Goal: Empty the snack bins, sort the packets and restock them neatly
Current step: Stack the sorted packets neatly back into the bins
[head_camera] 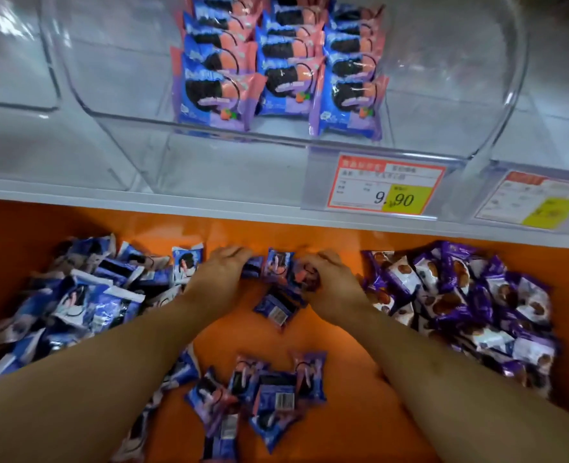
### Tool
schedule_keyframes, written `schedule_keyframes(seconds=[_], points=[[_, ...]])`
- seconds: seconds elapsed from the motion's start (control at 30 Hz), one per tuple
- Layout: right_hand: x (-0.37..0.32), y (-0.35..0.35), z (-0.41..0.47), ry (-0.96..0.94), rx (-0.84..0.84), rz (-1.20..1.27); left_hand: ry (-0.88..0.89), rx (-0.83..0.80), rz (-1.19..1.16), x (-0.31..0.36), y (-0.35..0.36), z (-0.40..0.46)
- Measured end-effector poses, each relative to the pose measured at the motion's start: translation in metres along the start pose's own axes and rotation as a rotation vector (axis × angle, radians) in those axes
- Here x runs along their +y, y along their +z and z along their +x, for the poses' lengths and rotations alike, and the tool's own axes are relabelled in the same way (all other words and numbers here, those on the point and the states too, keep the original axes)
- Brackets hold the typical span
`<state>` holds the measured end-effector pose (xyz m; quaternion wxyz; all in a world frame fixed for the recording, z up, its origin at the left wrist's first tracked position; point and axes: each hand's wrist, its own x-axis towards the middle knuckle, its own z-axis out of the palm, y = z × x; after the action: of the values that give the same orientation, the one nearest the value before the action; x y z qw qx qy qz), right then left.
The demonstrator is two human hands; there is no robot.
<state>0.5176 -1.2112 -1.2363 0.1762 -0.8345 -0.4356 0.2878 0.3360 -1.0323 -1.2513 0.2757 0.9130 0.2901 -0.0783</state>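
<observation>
A clear plastic bin (483,105) on the upper shelf holds three neat rows of blue-and-pink cookie packets (281,61). Below, on the orange surface (349,412), both my hands gather a small cluster of pink-and-blue packets (278,265). My left hand (221,272) curls its fingers over the cluster's left end. From the right, my right hand (329,279) grips packets in the same cluster. One packet (276,309) lies face down just below them. Another loose group of these packets (263,396) lies between my forearms.
A heap of blue-and-white packets (76,302) fills the left of the orange surface. A heap of purple packets (470,305) fills the right. Price tags (386,185) hang on the white shelf edge. More clear bins (12,61) stand to the left.
</observation>
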Motion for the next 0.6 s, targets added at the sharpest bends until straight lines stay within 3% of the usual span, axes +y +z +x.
schedule_keyframes(seconds=[0.17,0.37,0.6], points=[[0.004,-0.008,-0.017,0.055,-0.028,-0.030,-0.049,-0.049,0.124,0.012,-0.008,-0.018],[-0.038,-0.072,-0.045,0.124,-0.161,0.163,-0.118,-0.185,-0.225,0.044,-0.076,-0.061],[-0.138,-0.179,-0.117,0.044,-0.323,0.322,-0.111,-0.276,-0.578,0.117,-0.180,-0.138]])
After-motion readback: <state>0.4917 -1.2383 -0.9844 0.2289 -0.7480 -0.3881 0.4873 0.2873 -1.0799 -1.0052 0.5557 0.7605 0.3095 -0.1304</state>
